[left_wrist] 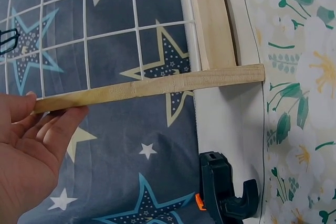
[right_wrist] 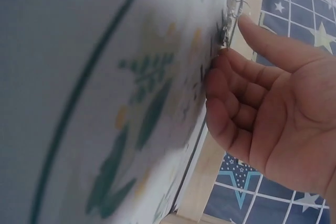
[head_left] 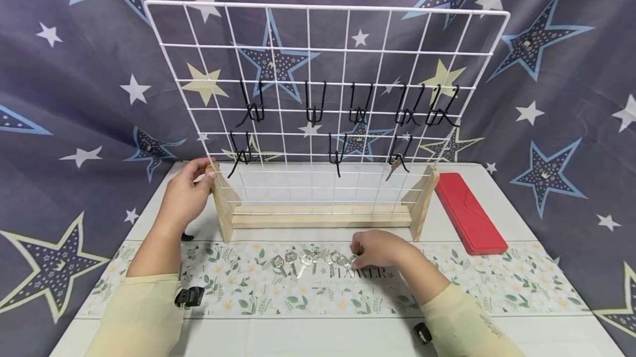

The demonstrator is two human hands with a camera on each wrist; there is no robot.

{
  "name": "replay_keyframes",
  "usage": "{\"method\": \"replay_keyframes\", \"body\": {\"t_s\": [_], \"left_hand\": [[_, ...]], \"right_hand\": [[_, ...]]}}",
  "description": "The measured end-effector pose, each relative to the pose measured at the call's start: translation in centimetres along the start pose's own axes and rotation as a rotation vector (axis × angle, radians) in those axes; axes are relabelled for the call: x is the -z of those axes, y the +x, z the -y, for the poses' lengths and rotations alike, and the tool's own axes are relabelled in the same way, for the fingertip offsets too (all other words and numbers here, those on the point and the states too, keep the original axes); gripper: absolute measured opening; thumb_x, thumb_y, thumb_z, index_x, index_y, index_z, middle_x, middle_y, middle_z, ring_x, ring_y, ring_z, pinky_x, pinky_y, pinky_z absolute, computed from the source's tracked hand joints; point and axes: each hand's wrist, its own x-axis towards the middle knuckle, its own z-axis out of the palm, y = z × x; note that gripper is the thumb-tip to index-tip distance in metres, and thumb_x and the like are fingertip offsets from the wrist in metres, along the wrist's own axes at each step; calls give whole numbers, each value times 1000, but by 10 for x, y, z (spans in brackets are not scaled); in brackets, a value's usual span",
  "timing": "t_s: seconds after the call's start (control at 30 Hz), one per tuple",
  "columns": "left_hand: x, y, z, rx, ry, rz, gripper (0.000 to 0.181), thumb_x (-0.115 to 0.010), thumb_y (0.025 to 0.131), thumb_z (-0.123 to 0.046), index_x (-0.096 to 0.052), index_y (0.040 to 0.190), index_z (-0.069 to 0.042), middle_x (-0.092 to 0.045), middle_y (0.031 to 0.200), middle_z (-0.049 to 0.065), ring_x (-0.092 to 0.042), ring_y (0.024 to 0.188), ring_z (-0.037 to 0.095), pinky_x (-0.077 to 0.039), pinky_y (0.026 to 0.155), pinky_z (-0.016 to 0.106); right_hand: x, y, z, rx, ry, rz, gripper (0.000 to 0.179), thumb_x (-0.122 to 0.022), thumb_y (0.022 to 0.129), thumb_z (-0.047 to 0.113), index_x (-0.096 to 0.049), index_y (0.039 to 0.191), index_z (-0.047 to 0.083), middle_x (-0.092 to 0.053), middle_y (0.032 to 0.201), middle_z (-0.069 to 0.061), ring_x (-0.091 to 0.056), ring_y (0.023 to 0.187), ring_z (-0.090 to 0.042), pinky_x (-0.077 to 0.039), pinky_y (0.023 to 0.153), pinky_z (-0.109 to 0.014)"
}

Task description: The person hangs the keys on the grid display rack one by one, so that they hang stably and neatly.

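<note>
My left hand (head_left: pixel 187 191) grips the top of the left wooden side piece (left_wrist: pixel 152 85) of a rack, thumb on one side and fingers on the other. The rack carries a white wire grid (head_left: pixel 309 51) with several black hooks (head_left: pixel 314 108) on it. From a lower right hook hangs one key (head_left: pixel 394 169). Several silver keys with rings (head_left: pixel 306 261) lie in a row on the table before the rack. At the row's right end is my right hand (head_left: pixel 380 249), fingertips right at the last key, thumb and forefinger apart (right_wrist: pixel 273 98).
A red case (head_left: pixel 469 213) lies right of the rack. Behind the rack's left end sits a black clamp with an orange tip (left_wrist: pixel 226 190). Under the keys runs a floral strip (head_left: pixel 238 291) on the white table. A star-patterned curtain (head_left: pixel 556 97) hangs behind.
</note>
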Motion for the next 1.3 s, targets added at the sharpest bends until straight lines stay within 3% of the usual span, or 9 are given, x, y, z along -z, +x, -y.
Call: {"method": "replay_keyframes", "body": {"t_s": [0.37, 0.7, 1.07, 1.17, 1.27, 1.3], "left_hand": [[0, 1, 3, 1, -9, 9, 47, -43, 105, -33, -42, 147, -10, -47, 147, 19, -57, 124, 39, -55, 100, 43], [0, 1, 3, -3, -5, 3, 45, -43, 105, -31, -43, 145, -10, -48, 147, 19, -57, 124, 38, -56, 99, 42], [0, 0, 1, 3, -12, 6, 46, -43, 105, -31, -43, 146, -9, -47, 147, 19, -56, 125, 38, -55, 100, 43], [0, 0, 1, 1, -8, 6, 46, -43, 105, -31, -43, 146, -10, -47, 147, 19, -57, 124, 38, -56, 100, 42], [1, 0, 1, -1, -8, 4, 45, -44, 105, -31, -43, 146, -10, -48, 147, 18, -57, 124, 37, -56, 99, 41], [1, 0, 2, -1, -9, 4, 45, -44, 105, -31, -43, 146, -10, -48, 147, 18, -57, 124, 37, -56, 99, 41]], "right_hand": [[-2, -1, 10, -8, -114, 4, 20, -77, 84, 29, -60, 82, 19, -58, 75, 7, -52, 70, -14, -48, 67, -32], [2, -6, 8, 44, -88, 16, 19, -71, 90, 27, -59, 77, 20, -57, 65, 5, -50, 62, -13, -43, 60, -29], [12, -8, 5, 151, 1, -134, 21, -66, 89, 14, -53, 73, 17, -54, 62, 8, -48, 55, -8, -42, 50, -23], [12, -7, 4, 178, 71, -139, 20, -65, 92, 13, -52, 77, 16, -59, 62, 6, -55, 56, -10, -45, 50, -23], [11, -7, 4, 212, 162, -126, 7, -63, 94, 9, -57, 95, 12, -65, 69, 1, -63, 62, -16, -50, 53, -25], [11, -6, 4, 223, 187, -121, 11, -62, 94, 6, -59, 104, 11, -66, 70, -1, -64, 64, -19, -51, 53, -26]]}}
